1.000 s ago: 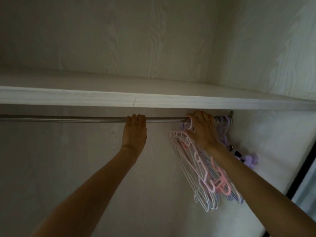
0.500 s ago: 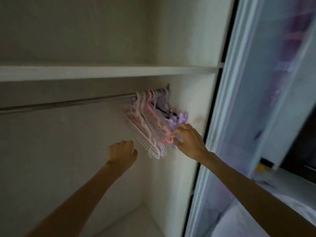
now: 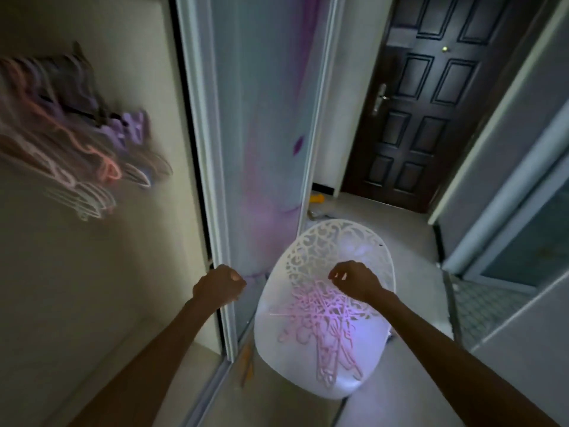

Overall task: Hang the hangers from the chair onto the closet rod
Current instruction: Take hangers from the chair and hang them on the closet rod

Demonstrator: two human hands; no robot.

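Nearest us, both hands hold nothing: our left hand (image 3: 219,283) is curled into a loose fist beside the closet door (image 3: 261,149), our right hand (image 3: 354,280) hangs loosely curled above the chair (image 3: 271,340). The pink hangers (image 3: 320,322) lie tangled on its seat. We should lift a few by their hooks, untangling them first. Farther left, hung hangers (image 3: 77,155) blur inside the closet.

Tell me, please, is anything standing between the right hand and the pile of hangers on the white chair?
Nothing visible does. The right hand hangs with curled fingers, holding nothing, just above the pile of pink hangers on the seat of the white chair, with only open air between them. The left hand is off to the side, by the closet door frame.
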